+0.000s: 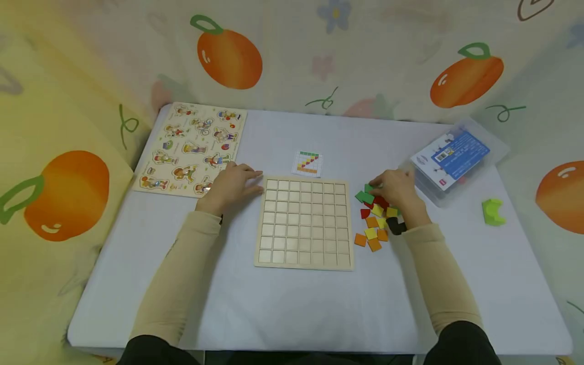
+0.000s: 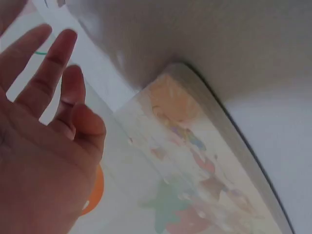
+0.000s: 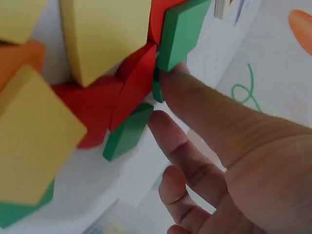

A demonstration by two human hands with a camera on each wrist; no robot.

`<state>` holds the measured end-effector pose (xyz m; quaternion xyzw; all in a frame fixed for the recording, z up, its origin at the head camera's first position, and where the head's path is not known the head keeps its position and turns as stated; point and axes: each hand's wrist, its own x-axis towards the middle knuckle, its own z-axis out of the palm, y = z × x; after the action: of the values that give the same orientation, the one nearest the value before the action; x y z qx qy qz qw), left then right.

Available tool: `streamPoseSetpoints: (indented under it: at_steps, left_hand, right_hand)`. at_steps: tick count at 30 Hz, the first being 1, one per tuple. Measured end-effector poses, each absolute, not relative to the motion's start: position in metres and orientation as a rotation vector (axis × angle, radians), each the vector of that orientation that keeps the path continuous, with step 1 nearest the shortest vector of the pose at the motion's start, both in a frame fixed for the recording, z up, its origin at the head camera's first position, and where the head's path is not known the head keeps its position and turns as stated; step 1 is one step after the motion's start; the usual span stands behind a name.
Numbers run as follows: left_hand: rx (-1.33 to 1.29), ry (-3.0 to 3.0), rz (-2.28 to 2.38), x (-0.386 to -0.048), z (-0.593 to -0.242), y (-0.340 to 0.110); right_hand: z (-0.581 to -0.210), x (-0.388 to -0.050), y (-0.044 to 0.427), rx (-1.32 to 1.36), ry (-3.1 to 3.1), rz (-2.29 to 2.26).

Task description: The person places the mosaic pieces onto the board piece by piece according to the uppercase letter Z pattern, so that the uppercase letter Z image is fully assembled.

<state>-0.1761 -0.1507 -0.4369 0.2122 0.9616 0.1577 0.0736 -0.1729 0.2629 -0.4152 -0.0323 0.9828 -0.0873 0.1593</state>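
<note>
My left hand (image 1: 231, 183) is beside the upper left corner of a wooden grid board (image 1: 304, 267), fingers loosely extended and holding nothing. Whether its fingertips touch the board's edge is hard to tell. At the right of the board, my right hand (image 1: 396, 188) reaches into a loose pile of coloured tiles. Close up in the right wrist view, its thumb touches a green tile (image 3: 181, 36), and the index fingertip lies by another green tile (image 3: 129, 131). Red tiles (image 3: 95, 109) and yellow tiles (image 3: 107, 34) lie against them. The board's squares hold no tiles.
A small pattern card (image 1: 307, 163) lies behind the board. At the back left is a wooden picture puzzle (image 1: 189, 147). A clear plastic box (image 1: 451, 159) with a blue label stands at the back right, and a light green block (image 1: 493, 212) lies near the right edge.
</note>
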Motion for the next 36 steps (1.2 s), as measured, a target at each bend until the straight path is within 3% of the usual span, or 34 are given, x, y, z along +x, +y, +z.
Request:
streamPoseSetpoints:
  at_steps: [16, 27, 36]
  left_hand:
    - [0.629, 2.751, 0.612, -0.185, -0.443, -0.15]
    - [0.592, 2.752, 0.61, -0.185, -0.442, -0.14]
    - [0.531, 2.758, 0.592, -0.186, -0.437, -0.141]
  right_hand:
    - [-0.416, -0.176, 0.265, -0.009, 2.862, -0.682]
    - [-0.423, -0.207, 0.141, -0.281, 2.569, -1.053]
    - [-0.428, -0.22, 0.089, -0.335, 2.538, -0.82]
